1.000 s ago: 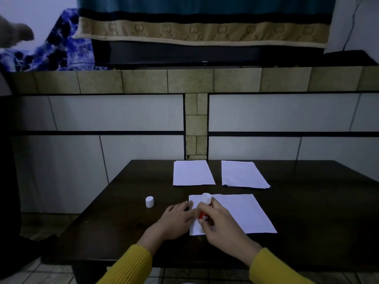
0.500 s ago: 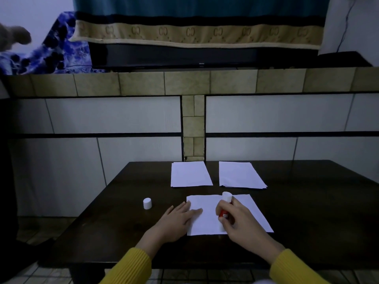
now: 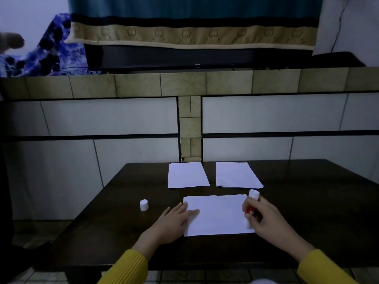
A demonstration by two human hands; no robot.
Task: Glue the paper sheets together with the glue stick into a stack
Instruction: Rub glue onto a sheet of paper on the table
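Since a second ago the right hand [image 3: 268, 218] has slid the glue stick [image 3: 251, 210] from the left end of the near paper sheet [image 3: 217, 215] all the way over to its right edge. Half a second back it was about mid-sheet, so that's one long swipe across. Left hand [image 3: 174, 219] hasn't really gone anywhere.

So now: the right hand's grip is closed around the glue stick, fingers wrapped on the red middle part, white end poking up past the knuckles toward the far right corner of the sheet. The lower end sits right at the sheet's right edge, near its near corner. Can't tell if the tip is actually pressing the paper, it's dim and the hand covers it.

The left hand lies flat and open, gripping nothing, fingertips on the left edge of the same sheet and the palm on the dark table [image 3: 307, 201].

That sheet lies around the middle of the table, a bit toward the near edge. Two more lots of paper sit at the far edge, side by side and not touching: a left pile [image 3: 187, 175] and a right pile [image 3: 235, 174], the right one looking like several sheets slightly fanned.

The white cap [image 3: 144, 205] stands upright by itself toward the left edge, well apart from the left hand.

Yellow sleeves [image 3: 127, 267] on both arms.
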